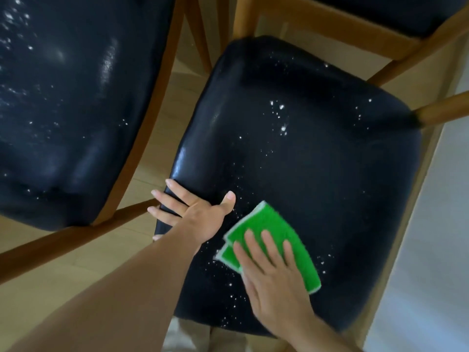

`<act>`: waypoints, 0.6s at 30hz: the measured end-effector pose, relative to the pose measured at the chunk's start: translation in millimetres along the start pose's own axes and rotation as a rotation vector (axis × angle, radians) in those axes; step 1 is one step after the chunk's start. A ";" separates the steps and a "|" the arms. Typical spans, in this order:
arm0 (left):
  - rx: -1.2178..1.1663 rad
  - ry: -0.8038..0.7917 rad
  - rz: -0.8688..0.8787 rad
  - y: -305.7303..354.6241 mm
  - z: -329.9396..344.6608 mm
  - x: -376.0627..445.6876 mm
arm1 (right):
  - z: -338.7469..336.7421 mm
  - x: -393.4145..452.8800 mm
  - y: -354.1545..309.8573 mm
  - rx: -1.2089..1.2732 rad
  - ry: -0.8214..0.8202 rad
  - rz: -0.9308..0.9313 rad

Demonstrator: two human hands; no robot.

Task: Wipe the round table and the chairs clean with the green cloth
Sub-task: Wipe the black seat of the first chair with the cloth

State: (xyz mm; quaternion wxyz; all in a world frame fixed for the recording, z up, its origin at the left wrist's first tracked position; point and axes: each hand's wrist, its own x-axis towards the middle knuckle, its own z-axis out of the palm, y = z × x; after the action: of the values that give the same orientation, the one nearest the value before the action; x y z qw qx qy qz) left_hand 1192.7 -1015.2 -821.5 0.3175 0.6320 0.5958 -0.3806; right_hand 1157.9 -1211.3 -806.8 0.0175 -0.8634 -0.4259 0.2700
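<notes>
A wooden chair with a dark padded seat (317,161) fills the middle of the view, speckled with white crumbs. The folded green cloth (269,226) lies flat on the seat's near part. My right hand (274,273) presses on the cloth with straight, spread fingers. My left hand (195,212) rests flat on the seat's near left corner, fingers spread over the edge. The round table is out of view.
A second chair with a dark crumb-speckled seat (63,110) stands close on the left. Part of a third chair (380,16) shows at the top right. Light wooden floor (157,138) shows between the chairs, and a pale surface (431,237) runs along the right.
</notes>
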 end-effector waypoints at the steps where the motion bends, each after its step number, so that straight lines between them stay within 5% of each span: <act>1: 0.000 0.000 -0.008 -0.1 0.3 0.9 | 7.3 -11.7 -1.0 -0.029 -0.046 -0.075; 6: -0.022 0.016 -0.014 -0.3 4.0 4.0 | -7.5 14.1 47.6 -0.098 -0.015 -0.203; 13: -0.038 0.006 -0.014 1.8 1.4 2.6 | -83.3 138.8 122.6 0.010 0.292 0.404; 18: -0.043 0.003 -0.019 2.3 1.0 4.5 | -107.7 206.4 109.8 0.163 0.423 0.729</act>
State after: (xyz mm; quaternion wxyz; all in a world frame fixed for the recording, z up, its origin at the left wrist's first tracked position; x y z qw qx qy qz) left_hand 1194.9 -1013.9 -826.0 0.3264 0.6200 0.6103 -0.3696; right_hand 1390.8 -1105.9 -836.6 0.0759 -0.9896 -0.0573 0.1082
